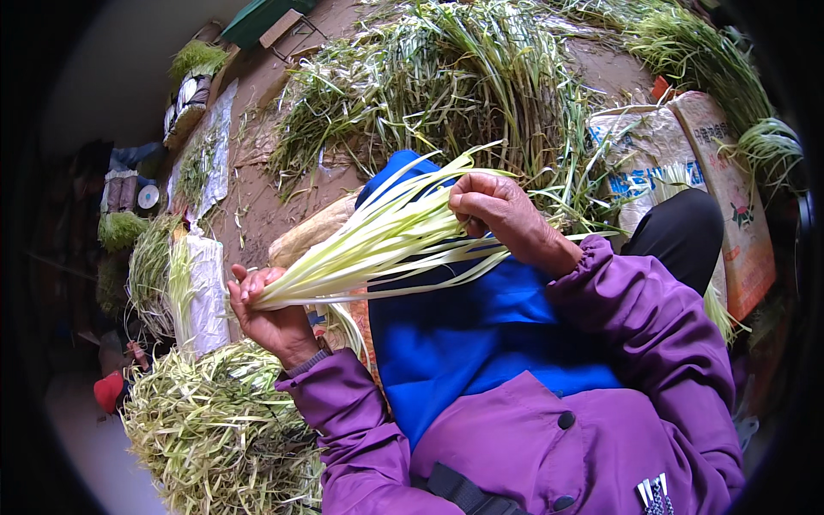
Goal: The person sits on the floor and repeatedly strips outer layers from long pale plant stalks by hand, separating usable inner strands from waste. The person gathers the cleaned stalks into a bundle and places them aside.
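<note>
A fanned bunch of pale yellow-green garlic chives (393, 241) stretches across my lap, over a blue apron (463, 335). Its white stem ends are gathered in my left hand (273, 315), between the thumb and fingers. At the upper right of the bunch, my right hand (492, 209) has its fingers closed, pinching leaves near the tips. Several leaves fan out loosely beneath that hand. Below my left forearm lies a heap of loose, withered leaves (219, 425).
A large pile of untrimmed green chives (463, 90) lies on the dirt floor ahead. Printed woven sacks (650, 154) are at the right, with more chives (702, 64) behind. At the left are a white-wrapped bundle (207, 293) and a person's red headwear (109, 391).
</note>
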Demonstrator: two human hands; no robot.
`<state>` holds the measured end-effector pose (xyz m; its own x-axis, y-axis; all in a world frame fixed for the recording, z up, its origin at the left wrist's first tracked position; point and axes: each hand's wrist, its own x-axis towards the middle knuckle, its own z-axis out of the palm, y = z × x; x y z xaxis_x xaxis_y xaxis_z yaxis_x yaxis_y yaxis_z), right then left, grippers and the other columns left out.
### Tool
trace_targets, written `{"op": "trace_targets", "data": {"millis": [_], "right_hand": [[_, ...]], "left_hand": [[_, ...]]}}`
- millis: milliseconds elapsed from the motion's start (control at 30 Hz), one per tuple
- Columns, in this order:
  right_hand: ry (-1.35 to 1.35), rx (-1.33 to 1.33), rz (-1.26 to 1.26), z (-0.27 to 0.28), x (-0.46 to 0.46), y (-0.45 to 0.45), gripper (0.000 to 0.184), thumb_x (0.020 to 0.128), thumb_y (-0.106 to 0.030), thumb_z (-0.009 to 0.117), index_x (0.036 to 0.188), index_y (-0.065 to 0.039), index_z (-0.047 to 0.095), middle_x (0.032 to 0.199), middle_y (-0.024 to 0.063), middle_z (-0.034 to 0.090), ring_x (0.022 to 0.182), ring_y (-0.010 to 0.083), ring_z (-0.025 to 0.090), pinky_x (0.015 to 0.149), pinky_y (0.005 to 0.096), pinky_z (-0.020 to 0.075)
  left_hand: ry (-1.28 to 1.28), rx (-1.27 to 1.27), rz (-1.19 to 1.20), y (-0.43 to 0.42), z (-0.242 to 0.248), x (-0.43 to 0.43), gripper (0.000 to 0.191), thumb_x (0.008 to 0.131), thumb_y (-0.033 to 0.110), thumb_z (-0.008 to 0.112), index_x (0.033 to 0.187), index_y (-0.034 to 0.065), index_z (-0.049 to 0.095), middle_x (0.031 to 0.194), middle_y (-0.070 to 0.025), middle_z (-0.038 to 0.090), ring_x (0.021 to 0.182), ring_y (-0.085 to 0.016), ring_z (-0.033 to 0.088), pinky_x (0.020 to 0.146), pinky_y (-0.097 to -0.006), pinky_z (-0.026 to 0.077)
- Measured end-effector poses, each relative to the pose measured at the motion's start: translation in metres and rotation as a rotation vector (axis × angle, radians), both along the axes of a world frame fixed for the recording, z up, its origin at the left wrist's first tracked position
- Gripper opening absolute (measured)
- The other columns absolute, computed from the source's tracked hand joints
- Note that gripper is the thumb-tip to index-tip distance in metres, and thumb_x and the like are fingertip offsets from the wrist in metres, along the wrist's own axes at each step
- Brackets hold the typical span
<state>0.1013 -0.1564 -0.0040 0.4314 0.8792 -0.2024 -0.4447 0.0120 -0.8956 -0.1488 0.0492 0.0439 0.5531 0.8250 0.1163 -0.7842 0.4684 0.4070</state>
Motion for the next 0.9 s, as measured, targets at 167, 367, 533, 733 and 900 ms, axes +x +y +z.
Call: {"op": "trace_targets", "data": {"millis": [167, 367, 533, 733, 900], "right_hand": [[0.124, 0.074, -0.338, -0.019, 0.042, -0.010, 0.010, 0.087, -0.018, 0.057, 0.084, -0.008, 0.057, 0.065, -0.0015, 0.052, 0.055, 0.0057, 0.048, 0.047, 0.0200, 0.0393], [-1.163, -0.716, -0.180, -0.045, 0.108, -0.068, 0.028, 0.081, -0.025, 0.059, 0.097, -0.002, 0.062, 0.084, 0.0151, 0.065, 0.077, 0.0283, 0.064, 0.071, 0.0378, 0.0497], [-1.200, -0.304, -0.257, -0.039, 0.102, -0.051, 0.013, 0.080, -0.012, 0.061, 0.090, -0.004, 0.061, 0.081, 0.0142, 0.063, 0.077, 0.0304, 0.063, 0.067, 0.0370, 0.0495], [-1.413, -0.343, 0.038, -0.014, 0.065, 0.015, 0.031, 0.086, -0.034, 0.056, 0.077, -0.006, 0.065, 0.067, 0.0162, 0.062, 0.069, 0.0343, 0.063, 0.064, 0.0420, 0.0502], [-0.863, -0.299, 0.090, -0.020, 0.054, 0.040, 0.034, 0.082, -0.034, 0.060, 0.087, -0.001, 0.067, 0.078, 0.0205, 0.064, 0.074, 0.0342, 0.063, 0.065, 0.0415, 0.0490]], "left_hand": [[-0.005, 0.052, -0.005, 0.009, -0.001, -0.012, 0.026, 0.094, 0.018, 0.047, 0.108, -0.0024, 0.053, 0.066, 0.0030, 0.049, 0.066, -0.011, 0.046, 0.069, -0.0297, 0.038], [0.071, 0.072, 0.096, 0.034, -0.011, -0.054, 0.031, 0.095, 0.021, 0.044, 0.110, -0.0049, 0.052, 0.066, 0.0003, 0.051, 0.064, -0.012, 0.046, 0.070, -0.0303, 0.037], [0.141, 0.063, 0.152, 0.043, -0.022, -0.082, 0.033, 0.095, 0.020, 0.043, 0.114, -0.0059, 0.051, 0.067, -0.0012, 0.052, 0.066, -0.014, 0.047, 0.073, -0.0308, 0.039], [0.152, 0.042, 0.157, 0.044, -0.028, -0.082, 0.033, 0.096, 0.022, 0.044, 0.111, -0.0058, 0.052, 0.065, -0.0008, 0.052, 0.064, -0.013, 0.047, 0.070, -0.0298, 0.040], [0.157, 0.024, 0.192, 0.042, -0.028, -0.079, 0.032, 0.096, 0.022, 0.044, 0.110, -0.0058, 0.052, 0.064, 0.0003, 0.050, 0.063, -0.012, 0.047, 0.068, -0.0293, 0.040]]}}
